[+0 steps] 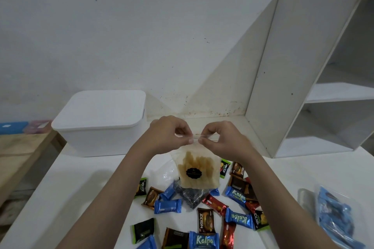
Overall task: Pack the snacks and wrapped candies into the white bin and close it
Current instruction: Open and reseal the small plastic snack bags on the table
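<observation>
A clear zip bag of pale stick snacks (197,170) with a black oval label hangs above the white table. My left hand (169,132) and my right hand (219,137) both pinch its top seal strip, thumbs nearly touching. The white bin (101,123) stands at the back left with its lid on. Several wrapped candies lie scattered below the bag: blue Kalpa packs (204,240), brown Nextar packs (205,220), red wrappers (215,204) and a dark patterned pouch (191,196).
A white open shelf unit (315,79) leans against the wall at the right. A clear bag of blue packets (334,216) lies at the table's right edge. A wooden surface (22,153) sits lower at the left.
</observation>
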Motion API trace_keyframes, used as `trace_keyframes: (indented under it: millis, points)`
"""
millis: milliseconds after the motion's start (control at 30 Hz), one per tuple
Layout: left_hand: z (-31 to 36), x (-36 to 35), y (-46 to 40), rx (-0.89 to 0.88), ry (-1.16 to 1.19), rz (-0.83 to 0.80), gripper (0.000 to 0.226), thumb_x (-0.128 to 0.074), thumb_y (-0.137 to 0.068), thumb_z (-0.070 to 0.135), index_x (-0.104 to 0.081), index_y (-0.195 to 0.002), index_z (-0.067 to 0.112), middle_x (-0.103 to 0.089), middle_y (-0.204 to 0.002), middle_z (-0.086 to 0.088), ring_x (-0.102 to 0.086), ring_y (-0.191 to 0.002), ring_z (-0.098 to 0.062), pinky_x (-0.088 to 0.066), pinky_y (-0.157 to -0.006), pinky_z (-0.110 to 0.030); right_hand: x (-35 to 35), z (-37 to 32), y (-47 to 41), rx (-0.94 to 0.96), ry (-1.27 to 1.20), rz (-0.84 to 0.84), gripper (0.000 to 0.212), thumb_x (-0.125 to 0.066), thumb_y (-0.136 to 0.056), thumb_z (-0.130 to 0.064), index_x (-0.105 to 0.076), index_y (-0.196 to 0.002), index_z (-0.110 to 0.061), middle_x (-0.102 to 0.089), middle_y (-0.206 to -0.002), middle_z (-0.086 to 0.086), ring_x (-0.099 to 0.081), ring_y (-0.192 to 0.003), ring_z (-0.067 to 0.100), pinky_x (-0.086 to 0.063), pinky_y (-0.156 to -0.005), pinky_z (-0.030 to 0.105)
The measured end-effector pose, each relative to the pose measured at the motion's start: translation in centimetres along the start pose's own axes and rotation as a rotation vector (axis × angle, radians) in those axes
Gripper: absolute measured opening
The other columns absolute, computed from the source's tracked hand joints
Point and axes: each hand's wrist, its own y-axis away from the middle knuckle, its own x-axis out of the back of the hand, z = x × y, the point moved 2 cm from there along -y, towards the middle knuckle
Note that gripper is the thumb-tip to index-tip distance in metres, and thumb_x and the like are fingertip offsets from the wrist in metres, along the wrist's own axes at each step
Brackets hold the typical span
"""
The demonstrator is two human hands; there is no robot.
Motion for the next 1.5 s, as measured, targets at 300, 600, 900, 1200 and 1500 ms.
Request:
trace_keyframes:
  millis: [300, 600, 900, 1200, 1500]
  points:
    - [0.7, -0.1, 0.0, -0.102, -0.057, 0.059, 0.007, -0.069, -0.082, 0.026, -0.067, -0.075, 0.026, -0.064, -0.075, 0.017, -0.059, -0.086, -0.001, -0.04, -0.099, -0.045, -0.2, -0.3, 0.1, 0.059, -0.058, 0.046, 0.007, -0.067, -0.086, -0.022, -0.071, -0.081, -0.018, -0.068, -0.079, -0.011, -0.06, -0.08, -0.006, -0.038, -0.071, -0.001]
    - [0.4, -0.5, 0.4, -0.192, -0.006, 0.18, 0.013, -0.061, -0.073, 0.036, -0.067, -0.071, 0.025, -0.063, -0.069, 0.018, -0.06, -0.077, 0.002, -0.041, -0.095, -0.048, -0.1, -0.4, 0.0, 0.092, -0.119, 0.064, 0.003, -0.067, -0.085, -0.019, -0.069, -0.084, -0.02, -0.068, -0.081, -0.014, -0.062, -0.084, -0.006, -0.044, -0.075, 0.005]
    - [0.3, -0.3, 0.6, -0.207, 0.088, 0.191, 0.012, -0.067, -0.073, 0.034, -0.072, -0.074, 0.022, -0.068, -0.073, 0.012, -0.064, -0.075, -0.005, -0.051, -0.084, -0.04, 0.0, -0.5, 0.2, 0.17, -0.014, 0.136, 0.003, -0.068, -0.083, -0.018, -0.067, -0.081, -0.02, -0.064, -0.077, -0.014, -0.06, -0.078, 0.0, -0.045, -0.071, 0.011]
    - [0.7, -1.5, 0.3, -0.297, 0.026, 0.223, 0.005, -0.064, -0.077, 0.027, -0.063, -0.071, 0.027, -0.063, -0.07, 0.016, -0.062, -0.073, -0.004, -0.049, -0.081, -0.049, 0.3, -0.1, 0.5, 0.177, 0.017, 0.145, 0.003, -0.065, -0.084, -0.016, -0.066, -0.082, -0.015, -0.064, -0.077, -0.01, -0.057, -0.075, -0.002, -0.042, -0.069, 0.008]
    - [0.6, -1.5, 0.2, -0.206, 0.074, 0.205, 0.009, -0.063, -0.076, 0.03, -0.065, -0.074, 0.021, -0.065, -0.073, 0.012, -0.061, -0.075, -0.006, -0.05, -0.085, -0.042, 0.5, -0.1, 0.1, 0.17, 0.0, 0.113, 0.003, -0.065, -0.085, -0.017, -0.066, -0.083, -0.016, -0.065, -0.08, -0.007, -0.06, -0.079, 0.003, -0.045, -0.072, 0.011]
